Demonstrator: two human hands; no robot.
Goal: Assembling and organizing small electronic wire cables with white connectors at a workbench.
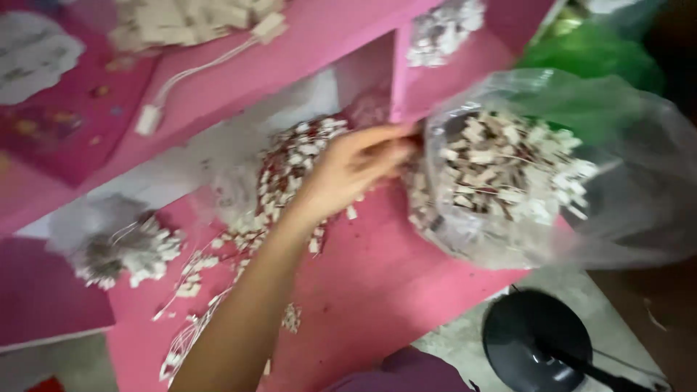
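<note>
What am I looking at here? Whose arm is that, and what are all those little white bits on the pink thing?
There is no machine here. This is one picture from a camera worn on a person's head, looking down at their own arm. Only one hand shows, and I can't tell which one it is. It reaches to the mouth of a clear plastic bag stuffed with small whitish tags on strings, and its fingers seem to touch the bag's edge. The picture is blurry, so I can't say if they pinch anything. The pink thing is a table with a shelf part. More bunches of tags lie on it, with another bunch to the side. A round black base sits on the floor.
</note>
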